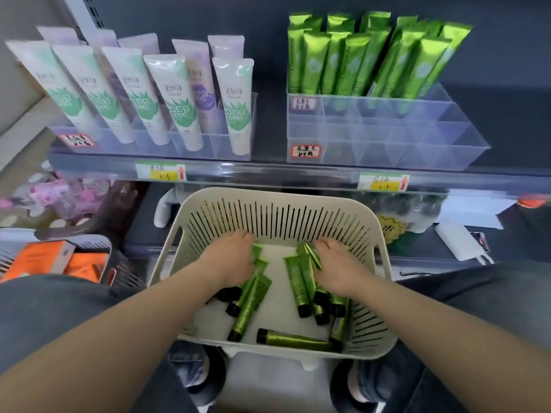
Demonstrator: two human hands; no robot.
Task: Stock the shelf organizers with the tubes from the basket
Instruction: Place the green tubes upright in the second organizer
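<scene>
A cream slotted basket sits below the shelf and holds several shiny green tubes with black caps. Both hands reach inside it. My left hand lies palm down over green tubes on the basket's left side, fingers curled round them. My right hand covers a cluster of green tubes on the right side and grips some of them. On the shelf above, a clear stepped organizer has upright green tubes in its back rows. Its front compartments hold nothing.
A second clear organizer at the left holds white, green-printed and purple tubes. Price tags run along the shelf edge. A grey basket with orange boxes stands at the left. My knees flank the basket.
</scene>
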